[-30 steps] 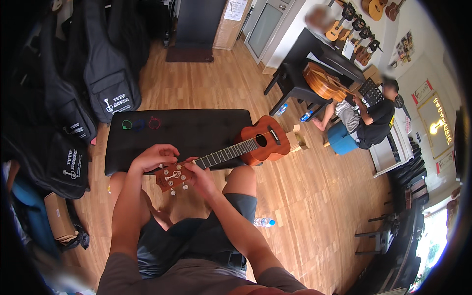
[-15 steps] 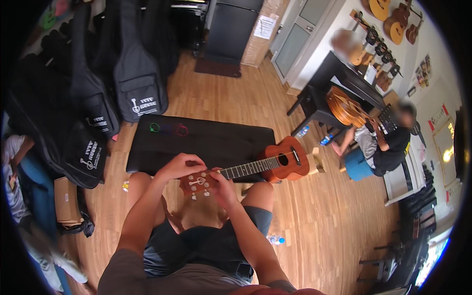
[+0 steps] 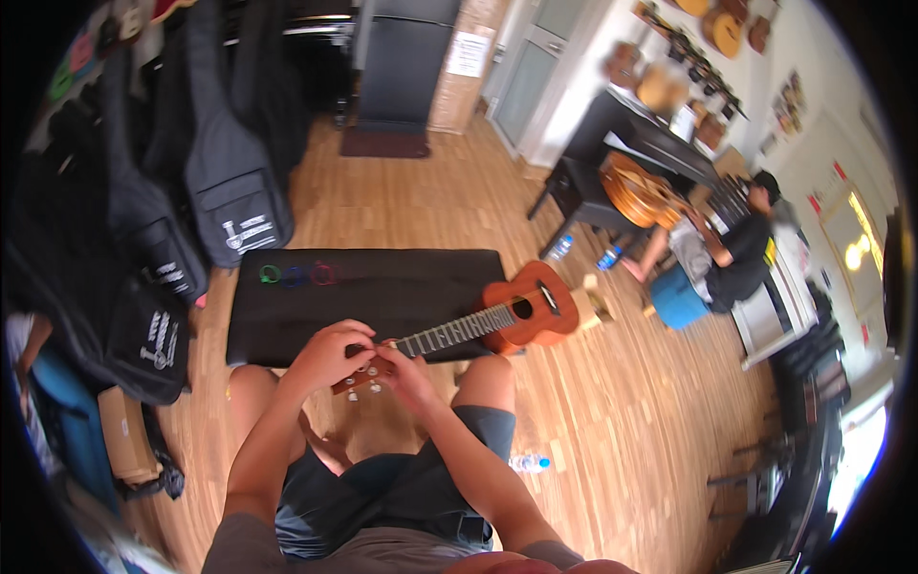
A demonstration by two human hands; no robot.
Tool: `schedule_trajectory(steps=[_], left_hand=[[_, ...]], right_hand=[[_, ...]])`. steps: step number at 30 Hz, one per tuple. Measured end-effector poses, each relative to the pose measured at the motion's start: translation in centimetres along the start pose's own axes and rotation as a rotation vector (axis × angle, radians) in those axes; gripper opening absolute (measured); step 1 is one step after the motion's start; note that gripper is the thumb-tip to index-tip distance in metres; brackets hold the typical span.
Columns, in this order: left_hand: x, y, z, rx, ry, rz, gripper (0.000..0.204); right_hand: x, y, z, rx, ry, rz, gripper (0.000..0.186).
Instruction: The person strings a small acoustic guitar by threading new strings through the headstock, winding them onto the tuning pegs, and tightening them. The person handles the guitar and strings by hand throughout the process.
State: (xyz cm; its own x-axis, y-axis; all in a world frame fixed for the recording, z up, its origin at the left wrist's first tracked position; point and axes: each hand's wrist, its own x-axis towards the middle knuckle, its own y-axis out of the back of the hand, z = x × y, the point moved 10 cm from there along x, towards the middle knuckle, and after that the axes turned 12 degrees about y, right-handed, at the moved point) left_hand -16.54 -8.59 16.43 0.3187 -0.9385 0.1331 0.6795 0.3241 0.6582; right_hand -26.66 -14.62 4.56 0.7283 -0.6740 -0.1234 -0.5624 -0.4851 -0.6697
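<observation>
A small reddish-brown ukulele (image 3: pixel 545 323) lies face up, its body over the right end of a black padded bench (image 3: pixel 287 320) and its neck slanting toward me. My right hand (image 3: pixel 409 378) is closed around the neck just below the headstock. Over the headstock, my left hand (image 3: pixel 333 358) has its fingers bent and pinched together close to the right fingertips. What they pinch is too small to make out. Pale tuning pegs (image 3: pixel 373 387) stick out from the headstock's near edge; the left hand hides much of the rest.
Coiled green, blue and pink strings (image 3: pixel 298 275) lie on the bench. Black instrument bags (image 3: pixel 234 196) stand at the left, with a cardboard box (image 3: pixel 127 435) nearer. Water bottles (image 3: pixel 529 464) are on the floor. A seated person (image 3: pixel 732 239) holds a guitar (image 3: pixel 639 191) at the right.
My left hand has shifted over the headstock and now covers more of it, its fingers closer to the right hand. The whole view has tilted slightly; the right hand keeps its grip on the ukulele.
</observation>
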Motion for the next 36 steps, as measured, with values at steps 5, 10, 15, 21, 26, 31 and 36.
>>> schedule_trajectory(steps=[5, 10, 15, 21, 26, 31, 36], left_hand=[[-0.1, -1.7, -0.7, -0.121, -0.022, 0.001, 0.01], [0.4, -1.4, -0.7, -0.26, 0.101, -0.1, 0.009], [0.9, -2.7, -2.2, -0.28, 0.069, -0.133, 0.008], [0.8, -2.0, -4.0, -0.388, 0.12, -0.155, 0.006], [1.4, -2.8, -7.4, -0.458, 0.31, -0.177, 0.02], [1.0, -1.7, -6.7, -0.399, 0.417, -0.168, 0.022], [2.0, -2.5, -5.8, -0.255, 0.34, -0.186, 0.021]], right_hand=[[0.1, 2.2, 1.5, 0.049, 0.061, -0.045, 0.021], [0.1, 0.7, 0.2, -0.01, 0.077, -0.01, 0.026], [0.7, 3.5, 1.6, -0.077, 0.05, 0.075, 0.047], [-0.2, 0.4, -0.5, -0.037, 0.052, 0.062, 0.06], [-0.5, 3.3, 0.7, -0.027, 0.035, 0.206, 0.056], [0.5, 3.1, 1.5, -0.03, 0.015, 0.194, 0.053], [0.5, 2.7, 1.4, -0.029, 0.006, 0.133, 0.04]])
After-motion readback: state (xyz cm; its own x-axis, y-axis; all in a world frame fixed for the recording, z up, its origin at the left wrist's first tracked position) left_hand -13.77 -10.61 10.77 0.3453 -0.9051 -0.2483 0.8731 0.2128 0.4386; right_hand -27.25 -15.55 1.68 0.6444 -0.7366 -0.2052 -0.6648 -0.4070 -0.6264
